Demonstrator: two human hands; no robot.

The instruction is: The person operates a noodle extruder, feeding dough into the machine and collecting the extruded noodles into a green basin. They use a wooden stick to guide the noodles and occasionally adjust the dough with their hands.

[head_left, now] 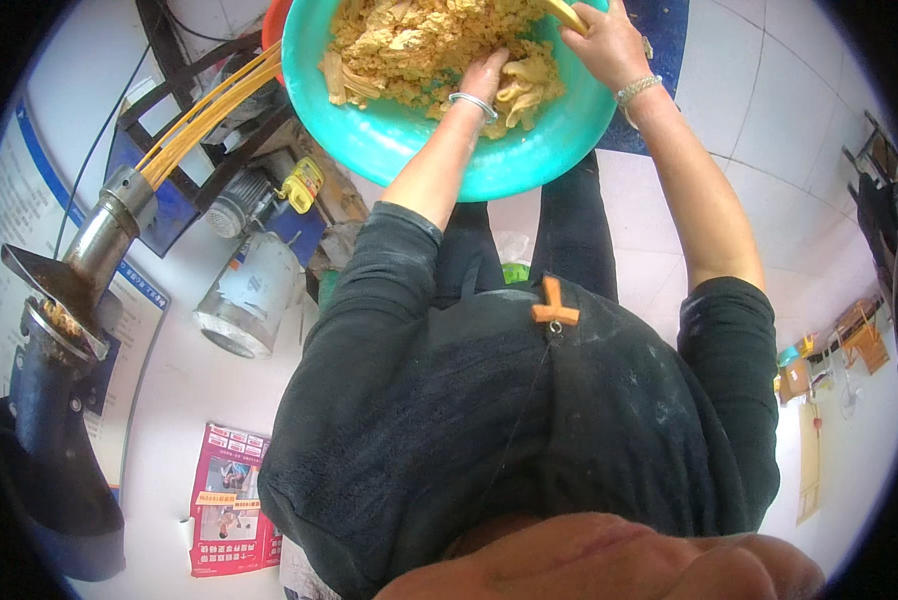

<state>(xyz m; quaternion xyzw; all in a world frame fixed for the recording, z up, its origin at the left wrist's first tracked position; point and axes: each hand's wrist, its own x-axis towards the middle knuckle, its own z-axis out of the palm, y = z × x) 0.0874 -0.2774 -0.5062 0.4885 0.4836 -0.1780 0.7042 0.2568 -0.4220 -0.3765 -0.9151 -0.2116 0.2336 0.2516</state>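
A teal basin point(529, 165) sits in front of me, filled with crumbly yellow dough point(409, 40) and flat yellow strips point(524, 85). My left hand point(484, 75), with a silver bangle on the wrist, is pressed down into the dough beside the strips, and its fingertips are hidden in the mass. My right hand point(604, 40), with a beaded bracelet on the wrist, is at the basin's far right and its fingers are closed around a yellow strand point(567, 14). Both sleeves are pushed up to the elbows.
At left, a metal extruder machine point(89, 265) feeds several long yellow strands point(204, 110) toward the basin. An electric motor point(244, 295) lies beside it. A red basin rim point(273, 25) shows behind the teal one. A printed poster point(227, 505) lies on the white tiled floor.
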